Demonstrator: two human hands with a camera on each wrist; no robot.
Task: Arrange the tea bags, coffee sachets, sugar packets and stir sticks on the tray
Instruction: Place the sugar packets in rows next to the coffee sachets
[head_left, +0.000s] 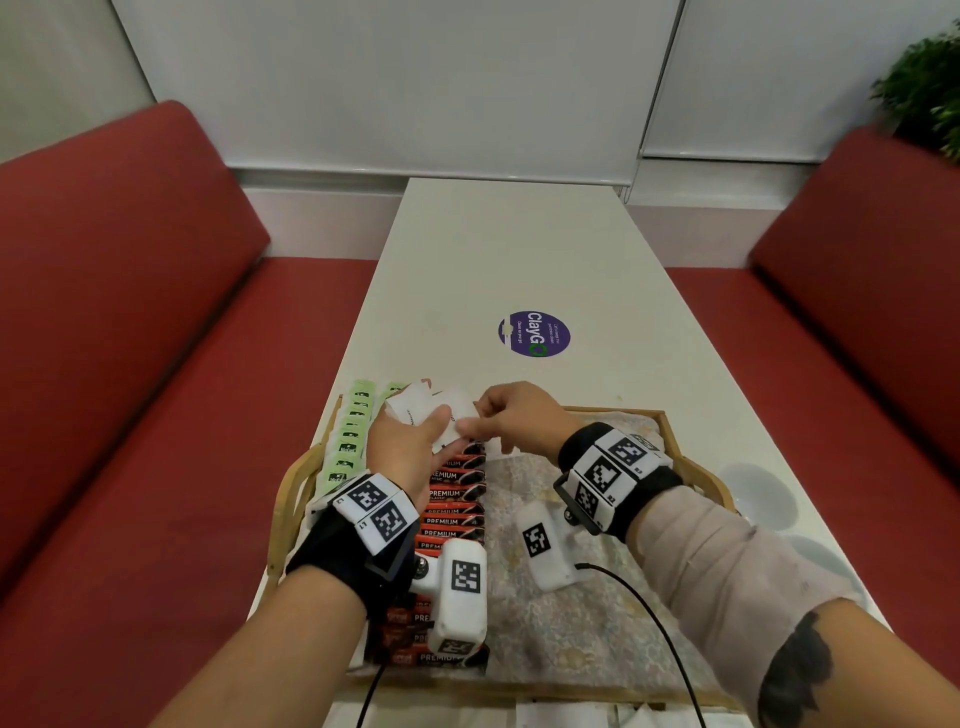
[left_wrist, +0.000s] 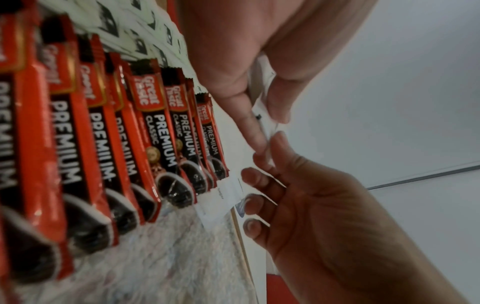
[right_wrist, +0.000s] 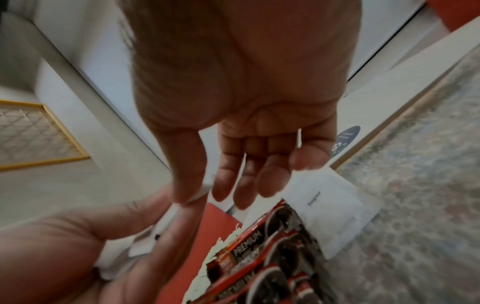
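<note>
My left hand (head_left: 402, 441) clutches thin white paper sugar packets (head_left: 423, 405); my right hand (head_left: 511, 415) pinches one packet's edge above the glossy coffee sachets (head_left: 452, 499).

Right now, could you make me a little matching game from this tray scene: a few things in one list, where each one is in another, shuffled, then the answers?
Things:
1. coffee sachets
2. green tea bags
3. sugar packets
4. purple sticker

Places:
A. held in the left hand, the right hand pinching one
B. on the bare table beyond the tray
C. a row down the tray, left of middle
D. a row along the tray's left edge

Pairs: 1-C, 2-D, 3-A, 4-B
</note>
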